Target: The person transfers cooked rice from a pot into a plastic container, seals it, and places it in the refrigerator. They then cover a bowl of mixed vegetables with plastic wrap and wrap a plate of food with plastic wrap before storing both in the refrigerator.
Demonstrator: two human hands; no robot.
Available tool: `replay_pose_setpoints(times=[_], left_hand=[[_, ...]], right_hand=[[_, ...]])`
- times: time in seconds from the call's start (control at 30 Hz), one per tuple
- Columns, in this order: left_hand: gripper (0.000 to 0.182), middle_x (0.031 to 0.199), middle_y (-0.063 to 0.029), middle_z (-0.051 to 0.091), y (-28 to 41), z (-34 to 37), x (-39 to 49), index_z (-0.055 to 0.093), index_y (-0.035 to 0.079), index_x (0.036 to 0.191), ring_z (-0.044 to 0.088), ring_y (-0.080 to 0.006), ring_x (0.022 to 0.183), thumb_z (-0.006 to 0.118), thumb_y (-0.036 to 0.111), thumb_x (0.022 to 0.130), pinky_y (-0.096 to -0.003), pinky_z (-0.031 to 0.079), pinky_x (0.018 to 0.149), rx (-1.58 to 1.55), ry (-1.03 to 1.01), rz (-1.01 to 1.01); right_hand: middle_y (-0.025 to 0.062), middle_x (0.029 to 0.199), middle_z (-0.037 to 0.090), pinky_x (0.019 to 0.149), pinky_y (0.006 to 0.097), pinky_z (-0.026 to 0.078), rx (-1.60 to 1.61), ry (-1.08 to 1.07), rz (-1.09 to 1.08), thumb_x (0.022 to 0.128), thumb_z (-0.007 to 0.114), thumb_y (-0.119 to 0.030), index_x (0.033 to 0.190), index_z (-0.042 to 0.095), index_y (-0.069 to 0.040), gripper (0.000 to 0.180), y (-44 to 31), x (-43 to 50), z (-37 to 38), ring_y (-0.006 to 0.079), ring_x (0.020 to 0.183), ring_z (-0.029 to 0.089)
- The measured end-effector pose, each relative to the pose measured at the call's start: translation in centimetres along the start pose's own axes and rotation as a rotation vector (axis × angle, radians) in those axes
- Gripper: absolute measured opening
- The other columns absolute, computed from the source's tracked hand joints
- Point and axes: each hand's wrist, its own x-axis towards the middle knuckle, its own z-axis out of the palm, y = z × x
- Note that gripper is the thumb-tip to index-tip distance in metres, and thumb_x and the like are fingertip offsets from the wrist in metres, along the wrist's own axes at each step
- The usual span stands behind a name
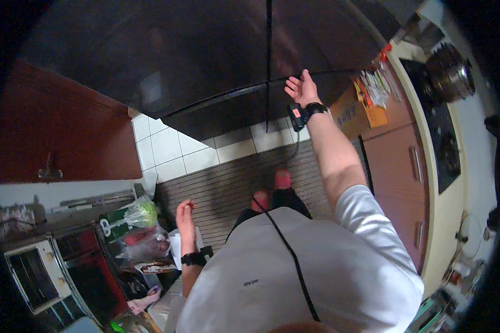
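Observation:
Before me stands a dark glossy cabinet with double doors, likely a refrigerator (pixel 191 54), with a black vertical seam (pixel 269 37) between its doors. My right hand (pixel 303 88) reaches to the horizontal gap right of that seam. Its palm is turned up, fingers bent and apart, holding nothing; whether the fingertips touch the door edge I cannot tell. A black strap with a small cabled device (pixel 296 117) is on the right wrist. Low at my side hangs my left hand (pixel 186 216), empty with slightly bent fingers, near plastic bags of produce (pixel 143 214).
A striped mat (pixel 221 179) lies underfoot, with white tiles (pixel 166 147) beyond. On the right are a cardboard box (pixel 350 114), pink cabinet doors (pixel 393 162) and a stove with a metal pot (pixel 450 75). A toaster oven (pixel 35 274) stands left, below a red-brown cabinet (pixel 66 125).

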Motion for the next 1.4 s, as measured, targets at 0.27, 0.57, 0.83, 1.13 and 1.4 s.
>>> replay_pose_setpoints(times=[0.27,0.57,0.83,1.13,1.4], left_hand=[[0.021,0.101,-0.0068,0.058,0.6,2.4,-3.0,0.054,0.003,0.104,0.054,-0.0160,0.094,0.046,0.020,0.095,-0.0304,0.042,0.090,-0.195,0.222,-0.023],[0.016,0.095,-0.0047,0.058,1.7,6.3,2.9,0.055,0.002,0.101,0.052,-0.0137,0.088,0.044,0.012,0.094,-0.0259,0.039,0.087,-0.164,-0.017,0.025],[0.026,0.104,-0.0051,0.059,4.7,12.5,10.4,0.052,0.005,0.114,0.054,-0.0111,0.091,0.042,0.022,0.097,-0.0254,0.041,0.085,-0.192,-0.267,-0.090],[0.028,0.106,-0.0028,0.060,8.3,19.1,15.3,0.047,0.011,0.119,0.057,-0.0104,0.089,0.039,0.027,0.098,-0.0252,0.043,0.077,-0.183,-0.251,-0.081],[0.029,0.109,-0.0030,0.060,6.2,21.8,11.7,0.049,0.012,0.116,0.057,-0.0104,0.091,0.040,0.032,0.097,-0.0260,0.042,0.078,-0.214,-0.057,-0.175]], right_hand=[[0.0070,0.134,0.042,0.103,0.0466,0.027,0.368,-0.173,0.009,0.084,0.038,-0.067,0.130,0.039,-0.009,0.074,1.6,2.6,1.7,0.0260,0.122,0.038],[0.0044,0.107,0.058,0.084,0.0333,0.042,0.173,-0.150,-0.031,0.090,0.046,-0.050,0.112,0.054,-0.010,0.046,0.3,-6.3,-9.0,0.0204,0.096,0.053],[-0.0004,0.100,0.061,0.060,0.0315,0.045,0.115,0.218,-0.201,0.091,0.050,-0.036,0.111,0.056,-0.012,0.032,-4.5,-14.8,-25.9,0.0167,0.087,0.055],[0.0066,0.120,0.056,0.081,0.0419,0.047,0.101,0.340,-0.268,0.085,0.050,-0.050,0.121,0.051,-0.012,0.052,-12.5,-11.7,-40.2,0.0280,0.102,0.053],[0.0025,0.106,0.061,0.053,0.0435,0.047,0.126,0.379,-0.183,0.088,0.045,-0.047,0.111,0.056,-0.017,0.040,-11.5,-6.9,-48.8,0.0233,0.083,0.057]])
